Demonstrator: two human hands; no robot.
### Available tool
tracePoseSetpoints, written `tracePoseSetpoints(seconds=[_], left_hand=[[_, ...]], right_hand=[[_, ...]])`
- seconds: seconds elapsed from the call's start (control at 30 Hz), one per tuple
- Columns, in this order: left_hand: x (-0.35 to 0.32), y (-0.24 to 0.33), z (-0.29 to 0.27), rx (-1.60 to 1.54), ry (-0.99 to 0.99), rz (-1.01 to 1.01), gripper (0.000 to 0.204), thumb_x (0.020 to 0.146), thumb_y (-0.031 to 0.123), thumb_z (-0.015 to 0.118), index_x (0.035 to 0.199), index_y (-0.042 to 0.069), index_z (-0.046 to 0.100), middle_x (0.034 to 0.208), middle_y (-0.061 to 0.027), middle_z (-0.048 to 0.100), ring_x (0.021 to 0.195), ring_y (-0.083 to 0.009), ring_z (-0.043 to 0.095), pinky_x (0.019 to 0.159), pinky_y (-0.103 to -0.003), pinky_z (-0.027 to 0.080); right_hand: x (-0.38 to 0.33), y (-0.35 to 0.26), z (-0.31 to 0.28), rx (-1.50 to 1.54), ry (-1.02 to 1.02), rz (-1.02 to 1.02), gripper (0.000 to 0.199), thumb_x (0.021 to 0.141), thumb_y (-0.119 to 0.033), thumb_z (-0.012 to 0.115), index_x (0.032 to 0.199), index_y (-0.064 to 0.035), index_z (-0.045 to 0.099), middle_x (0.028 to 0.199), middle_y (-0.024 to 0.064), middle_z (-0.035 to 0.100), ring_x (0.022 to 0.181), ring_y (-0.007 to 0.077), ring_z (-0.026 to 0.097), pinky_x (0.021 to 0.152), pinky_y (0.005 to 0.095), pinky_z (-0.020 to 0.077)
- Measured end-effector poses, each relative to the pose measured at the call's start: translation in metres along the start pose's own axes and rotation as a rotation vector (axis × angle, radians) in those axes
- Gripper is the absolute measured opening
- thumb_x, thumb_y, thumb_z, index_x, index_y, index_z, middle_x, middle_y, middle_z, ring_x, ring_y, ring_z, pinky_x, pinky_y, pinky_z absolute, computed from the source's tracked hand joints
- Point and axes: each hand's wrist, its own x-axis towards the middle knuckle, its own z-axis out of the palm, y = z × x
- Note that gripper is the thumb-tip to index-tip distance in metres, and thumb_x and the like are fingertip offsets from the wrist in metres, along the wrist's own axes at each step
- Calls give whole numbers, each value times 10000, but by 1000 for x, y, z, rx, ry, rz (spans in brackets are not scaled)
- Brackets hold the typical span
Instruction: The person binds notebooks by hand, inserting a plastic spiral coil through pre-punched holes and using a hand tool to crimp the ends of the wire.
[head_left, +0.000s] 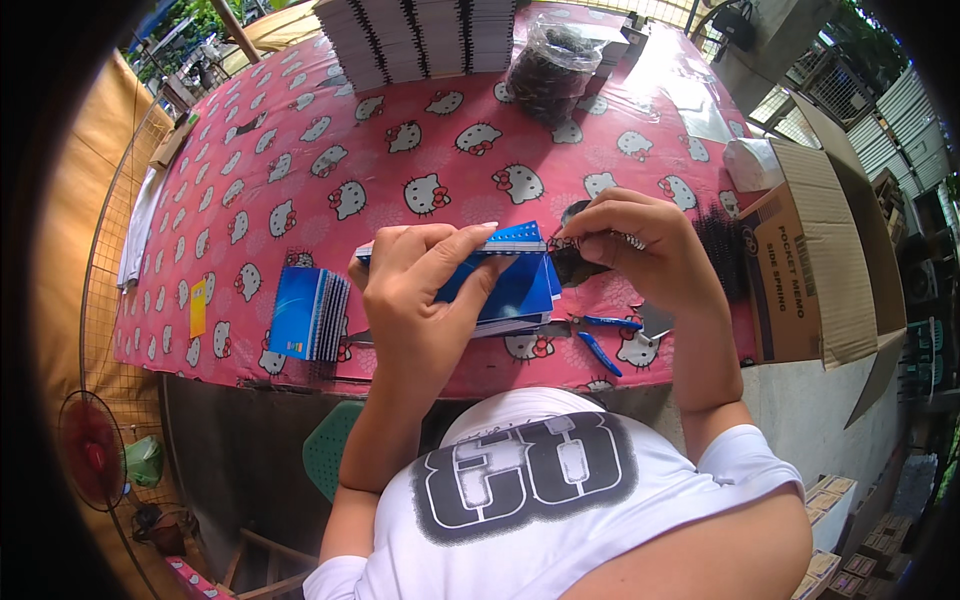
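My left hand (425,270) grips a small blue-covered notebook (520,282) between thumb and fingers, raised just over the table's near edge. A row of punched holes runs along the notebook's upper edge. At its right end, my right hand (655,240) pinches a thin dark spiral coil (632,241); how far the coil sits in the holes is too small to tell. More blue notebooks (515,326) lie under the held one. Blue-handled pliers (605,342) rest below my right hand. To the left stands a stack of spiral-bound blue notebooks (305,312).
A pink patterned cloth (400,190) covers the table. Tall stacks of spiral-bound books (420,40) and a plastic-wrapped dark bundle (555,70) stand at the back. An open cardboard box (800,250) is at right, beside black coils (718,245). A yellow card (198,307) lies far left.
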Motion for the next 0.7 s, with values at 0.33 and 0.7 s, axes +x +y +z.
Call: tracePoseSetpoints(seconds=[0.33,0.7], left_hand=[[-1,1,-1,21,-2,12,311,662,99,815,964,99,739,841,-19,659,780,-155,573,705,-286,421],[-2,-6,-7,-54,31,32,272,665,76,807,929,85,743,824,-36,663,775,-151,585,706,-281,430]], right_hand=[[0,-18,22,-439,111,-185,127,814,-76,671,919,-28,617,750,91,584,661,227,615,566,327,480],[-27,91,-61,-801,-4,402,411,776,-277,721,1079,-20,616,1007,168,649,924,295,641,804,377,504]])
